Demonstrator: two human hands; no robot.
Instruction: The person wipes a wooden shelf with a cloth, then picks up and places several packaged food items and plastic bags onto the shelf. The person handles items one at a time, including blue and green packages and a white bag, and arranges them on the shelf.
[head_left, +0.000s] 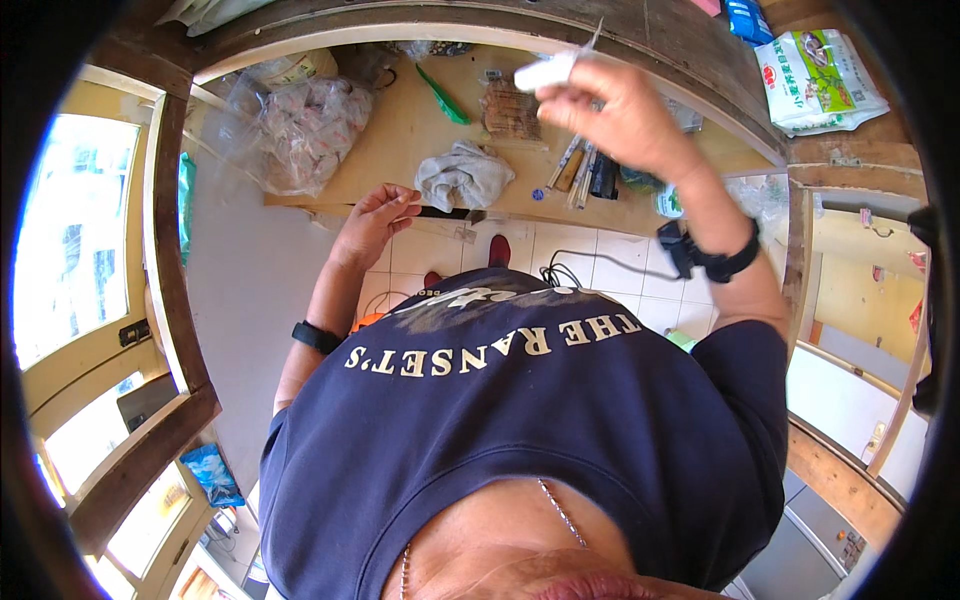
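Observation:
My right hand (611, 112) is raised over the back right of the wooden shelf, its fingers closed on a small white item (551, 73) blurred by motion; what it is cannot be made out. My left hand (377, 221) hovers at the shelf's front edge, fingers loosely curled with nothing seen in them. Just beside it lies a crumpled light grey cloth (463, 177). Behind the cloth are a green plastic item (444, 96) and a clear packet of brown food (511, 111). Several pens or thin sticks (577, 176) lie below my right hand.
A large clear plastic bag of wrapped items (311, 127) stands at the left of the shelf (390, 150). A wooden frame post (171, 225) rises at the left. On the upper ledge at right lies a white and green food packet (817, 82). A black cable (600, 259) hangs by the tiled floor.

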